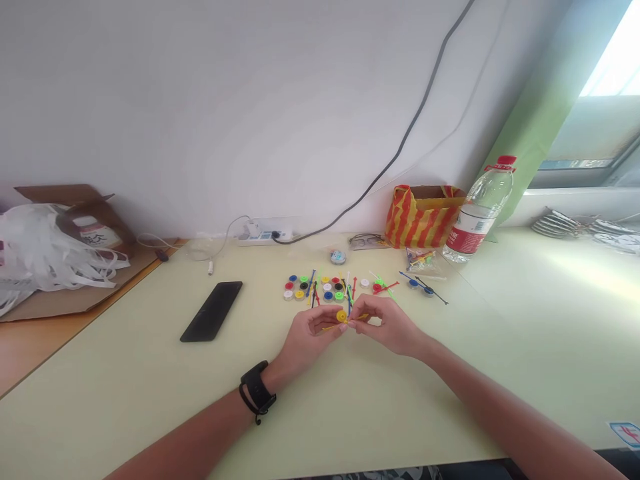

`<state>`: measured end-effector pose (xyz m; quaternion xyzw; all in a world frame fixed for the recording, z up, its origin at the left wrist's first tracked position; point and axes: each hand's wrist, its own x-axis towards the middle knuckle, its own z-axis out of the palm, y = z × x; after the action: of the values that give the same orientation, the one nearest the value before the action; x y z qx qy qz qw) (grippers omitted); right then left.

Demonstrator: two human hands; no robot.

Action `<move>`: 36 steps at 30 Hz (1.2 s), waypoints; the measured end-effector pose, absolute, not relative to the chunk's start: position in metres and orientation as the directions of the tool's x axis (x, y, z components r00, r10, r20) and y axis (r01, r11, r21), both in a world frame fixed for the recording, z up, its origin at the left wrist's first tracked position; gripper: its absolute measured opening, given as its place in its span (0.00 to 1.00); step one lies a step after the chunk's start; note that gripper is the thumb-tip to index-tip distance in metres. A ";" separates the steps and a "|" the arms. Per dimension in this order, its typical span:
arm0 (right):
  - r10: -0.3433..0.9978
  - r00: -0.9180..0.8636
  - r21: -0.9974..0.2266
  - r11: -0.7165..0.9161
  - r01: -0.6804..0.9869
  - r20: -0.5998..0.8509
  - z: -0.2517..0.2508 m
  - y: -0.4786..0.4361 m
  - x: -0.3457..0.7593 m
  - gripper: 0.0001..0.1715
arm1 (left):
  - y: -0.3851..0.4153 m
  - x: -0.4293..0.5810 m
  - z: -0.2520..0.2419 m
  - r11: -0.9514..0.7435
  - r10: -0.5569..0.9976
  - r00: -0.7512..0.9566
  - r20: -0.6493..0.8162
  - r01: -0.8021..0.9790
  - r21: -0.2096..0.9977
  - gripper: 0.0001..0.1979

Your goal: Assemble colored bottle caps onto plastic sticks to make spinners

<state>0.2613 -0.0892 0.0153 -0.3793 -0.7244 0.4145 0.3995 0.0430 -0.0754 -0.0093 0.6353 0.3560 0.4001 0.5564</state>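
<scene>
My left hand (311, 333) pinches a small yellow round disc (341, 316) above the table. My right hand (385, 323) meets it there, thumb and forefinger closed on a thin yellow arrow-shaped plastic stick (365, 317); part of the stick is hidden by the fingers. Just beyond my hands lie several small coloured discs, among them a white disc (289, 295) and a blue disc (293, 279), with thin coloured arrow sticks between them. To the right, a red disc (377, 288) has sticks by it, and a blue disc with a stick (413, 284) lies farther out.
A black phone (212, 312) lies on the left. Toward the wall are a power strip (265, 233), glasses (367, 240), a small round container (338, 257), a striped bag (423, 217), a plastic packet of parts (425, 262) and a tilted-looking water bottle (477, 213). White plastic bags (45, 253) sit far left.
</scene>
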 end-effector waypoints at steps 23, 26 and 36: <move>0.884 -0.391 -0.863 0.393 0.319 0.258 0.017 -0.087 0.267 0.12 | -0.078 0.043 -0.006 -0.266 0.867 0.449 0.217 0.048 0.963 0.13; 0.870 -0.418 -0.865 0.402 0.301 0.260 0.019 -0.086 0.270 0.08 | -0.078 0.044 -0.005 -0.269 0.871 0.442 0.214 0.065 0.961 0.12; 0.859 -0.472 -0.886 0.364 0.288 0.199 0.021 -0.082 0.278 0.08 | -0.081 0.042 0.000 -0.243 0.856 0.488 0.172 0.085 0.966 0.11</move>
<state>0.2775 -0.0824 0.0206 -0.3819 -0.7509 0.4150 0.3435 0.0416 -0.0811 0.0005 0.6932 0.3392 0.3754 0.5134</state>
